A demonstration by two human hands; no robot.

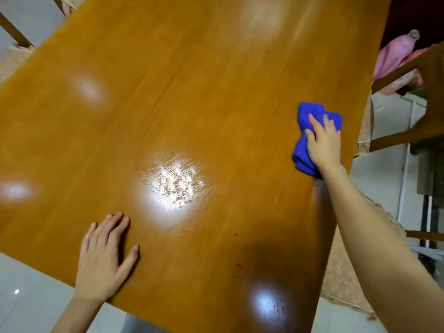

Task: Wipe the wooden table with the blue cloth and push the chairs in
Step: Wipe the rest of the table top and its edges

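The wooden table (192, 97) fills most of the view, its glossy brown top showing light glare, a wet streaky patch (176, 182) near the middle and small red specks (237, 264) near the front edge. The bunched blue cloth (305, 152) lies near the table's right edge. My right hand (323, 144) presses flat on it with straight fingers. My left hand (104, 255) rests flat on the table at the near left edge, fingers spread. A wooden chair (413, 66) stands off the right side, apart from the table.
Pink fabric (394, 56) hangs behind the right chair. Another chair's wooden frame (16, 32) shows at the far left corner. A patterned chair seat (346, 280) sits under the table's right near side. Pale tiled floor (31, 289) surrounds the table.
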